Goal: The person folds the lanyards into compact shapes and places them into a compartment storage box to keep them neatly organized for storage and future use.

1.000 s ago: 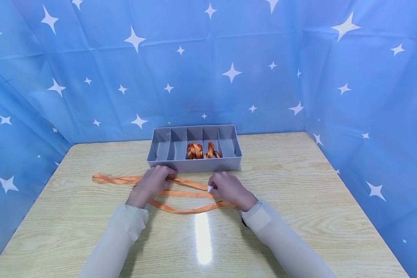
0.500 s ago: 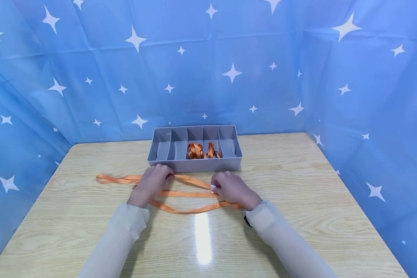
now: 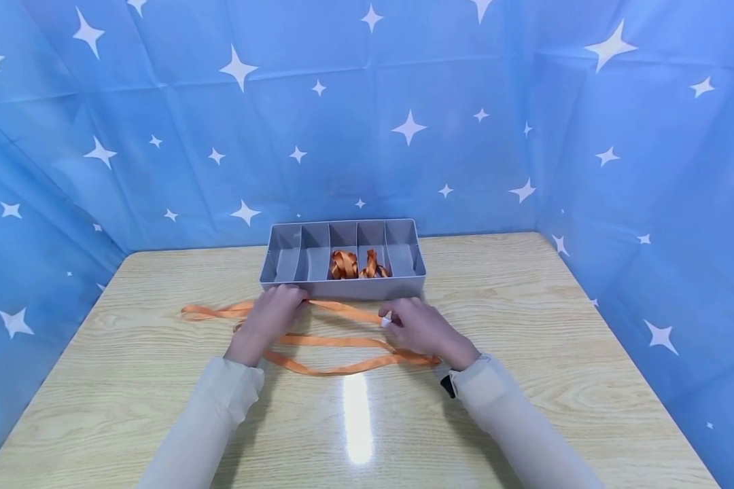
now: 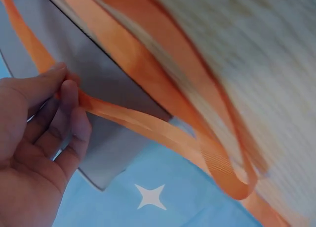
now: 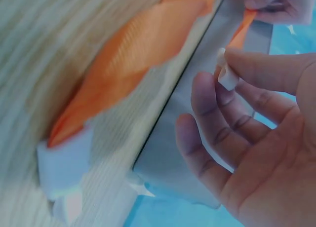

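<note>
A long orange ribbon (image 3: 333, 341) lies in loose strands across the table in front of the grey box. My left hand (image 3: 270, 318) pinches the upper strand between thumb and forefinger, as the left wrist view shows, close to the box's front wall. At one end of the ribbon is a small white piece (image 5: 228, 78), pinched by the thumb and forefinger of my right hand (image 3: 418, 327). The upper strand runs fairly straight between both hands. Another white plastic fitting (image 5: 64, 160) is attached to an orange ribbon end nearer the right wrist camera.
The grey box (image 3: 336, 291) has several compartments and stands at the back of the table (image 3: 501, 305). Two neighbouring compartments hold bundled orange ribbons (image 3: 344, 265). A blue star-patterned curtain (image 3: 342, 163) hangs behind and along the sides.
My right hand has moved right and slightly toward the box, drawing the upper strand along. The loop at the far left has slid rightward. My left hand has shifted slightly toward the box.
</note>
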`<state>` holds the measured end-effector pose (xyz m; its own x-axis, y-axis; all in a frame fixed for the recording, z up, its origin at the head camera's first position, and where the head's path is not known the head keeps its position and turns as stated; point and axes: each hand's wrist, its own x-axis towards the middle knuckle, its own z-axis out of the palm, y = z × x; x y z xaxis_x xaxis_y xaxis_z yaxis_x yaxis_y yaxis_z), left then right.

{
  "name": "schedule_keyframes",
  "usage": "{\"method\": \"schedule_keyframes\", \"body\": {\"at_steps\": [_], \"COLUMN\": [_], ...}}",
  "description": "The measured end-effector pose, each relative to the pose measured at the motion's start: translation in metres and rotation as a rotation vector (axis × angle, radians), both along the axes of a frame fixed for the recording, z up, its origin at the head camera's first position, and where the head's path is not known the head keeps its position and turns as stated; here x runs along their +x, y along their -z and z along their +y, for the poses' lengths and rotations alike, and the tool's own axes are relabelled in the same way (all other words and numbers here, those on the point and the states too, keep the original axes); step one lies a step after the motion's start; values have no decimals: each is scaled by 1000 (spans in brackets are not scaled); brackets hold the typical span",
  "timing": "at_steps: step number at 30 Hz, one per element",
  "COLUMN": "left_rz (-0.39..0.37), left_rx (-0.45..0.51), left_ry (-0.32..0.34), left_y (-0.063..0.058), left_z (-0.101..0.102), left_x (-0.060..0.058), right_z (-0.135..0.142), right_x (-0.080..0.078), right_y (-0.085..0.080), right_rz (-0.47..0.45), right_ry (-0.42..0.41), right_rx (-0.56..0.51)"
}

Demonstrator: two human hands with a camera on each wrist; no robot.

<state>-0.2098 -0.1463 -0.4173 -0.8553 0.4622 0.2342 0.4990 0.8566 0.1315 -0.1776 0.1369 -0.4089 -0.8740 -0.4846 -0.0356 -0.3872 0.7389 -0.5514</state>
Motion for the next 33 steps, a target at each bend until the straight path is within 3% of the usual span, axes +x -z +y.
{"method": "schedule_keyframes", "body": {"at_steps": [6, 13, 25, 33], "left_rz": [184, 342, 494, 511], "left_rx": [-5, 112, 279, 316], "left_ry": [-28, -3, 93, 152], "left_y": [-8, -20, -47, -73], "left_z": [9, 19, 40, 54], "left_x": [4, 7, 11, 19], "right_z": [6, 8, 6, 4], "right_x": [1, 3, 6, 6], "right_y": [-1, 1, 2, 2], "right_rz": [-14, -37, 0, -32], "right_ry": [-19, -30, -66, -112], "right_rx": [0, -57, -211, -354]}}
